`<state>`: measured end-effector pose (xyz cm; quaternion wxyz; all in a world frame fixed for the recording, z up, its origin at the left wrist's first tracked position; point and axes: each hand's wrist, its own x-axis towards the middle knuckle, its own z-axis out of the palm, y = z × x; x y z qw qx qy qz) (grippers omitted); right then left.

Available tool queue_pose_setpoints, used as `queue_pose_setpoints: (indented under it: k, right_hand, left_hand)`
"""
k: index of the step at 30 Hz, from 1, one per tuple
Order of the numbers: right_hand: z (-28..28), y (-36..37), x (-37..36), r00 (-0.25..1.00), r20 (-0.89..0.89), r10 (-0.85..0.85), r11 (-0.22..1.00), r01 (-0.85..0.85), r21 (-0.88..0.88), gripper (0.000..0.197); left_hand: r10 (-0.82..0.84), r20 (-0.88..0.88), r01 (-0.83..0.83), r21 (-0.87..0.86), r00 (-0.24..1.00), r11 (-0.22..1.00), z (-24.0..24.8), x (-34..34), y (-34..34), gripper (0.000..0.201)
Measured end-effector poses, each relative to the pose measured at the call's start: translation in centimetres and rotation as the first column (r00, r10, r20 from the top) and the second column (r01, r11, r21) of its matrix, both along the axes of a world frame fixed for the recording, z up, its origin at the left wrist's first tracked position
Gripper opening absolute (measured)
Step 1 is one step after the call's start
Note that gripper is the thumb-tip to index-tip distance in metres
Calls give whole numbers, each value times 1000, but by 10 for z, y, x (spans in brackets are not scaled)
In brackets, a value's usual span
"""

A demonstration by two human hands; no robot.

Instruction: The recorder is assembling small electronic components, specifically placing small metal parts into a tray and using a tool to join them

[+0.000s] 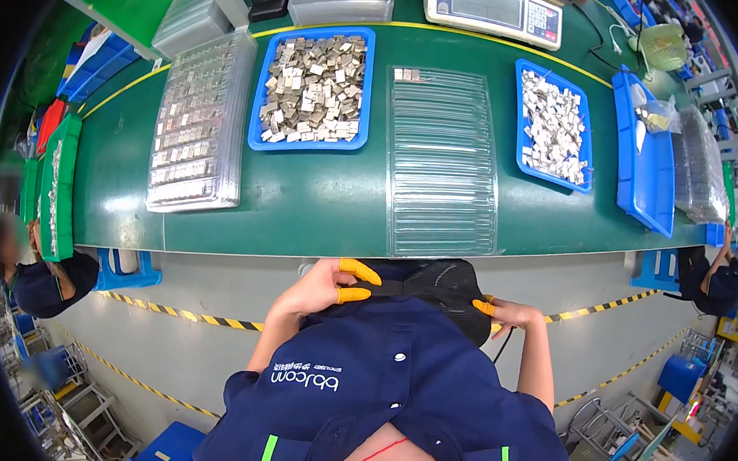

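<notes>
My left hand [313, 288] is low in front of the table edge, with yellow finger cots on two fingertips. Those fingers are spread apart, and nothing shows between them. Beside it lies a dark cloth-like thing [446, 290] over my lap. At its right side is my right hand [514, 314], its yellow-capped fingertips close together against the dark edge. What they pinch, if anything, is hidden. A thin black cord [504, 345] hangs below that hand. On the table ahead, a clear grooved plastic tray [440, 167] holds a few small pale parts [408, 75] in its far left corner.
A blue tray [255, 131] of small metallic parts and a stack of filled clear trays [198, 127] lie left. To the right are a blue tray [521, 159] of white parts and another blue tray [651, 176]. A scale [492, 8] stands behind. People sit at both sides.
</notes>
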<state>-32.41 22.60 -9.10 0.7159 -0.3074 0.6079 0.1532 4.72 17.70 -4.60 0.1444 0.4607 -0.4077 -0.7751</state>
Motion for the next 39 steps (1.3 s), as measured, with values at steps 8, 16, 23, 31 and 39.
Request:
queue_pose_setpoints:
  k: [8,16,23,31,39]
  right_hand:
    - [-2,-11,30,897,-249,365,643,-436,-630,109]
    - [-20,-5,13,969,73,238,901,-192,-388,110]
    - [-51,14,0,935,265,-234,928,297,-226,85]
    - [-54,26,12,899,92,-427,868,437,-237,69]
    - [-91,47,2,893,73,-445,640,374,-672,36]
  left_hand:
    - [74,238,-55,-89,968,995,-14,65,14,30]
    - [74,733,-7,-94,677,996,-9,124,43,18]
    - [61,320,76,-397,946,914,-22,38,18,23]
    - [-432,392,583,-497,812,643,-47,-103,-16,48]
    - [-515,621,785,-293,590,546,-54,-128,-15,52]
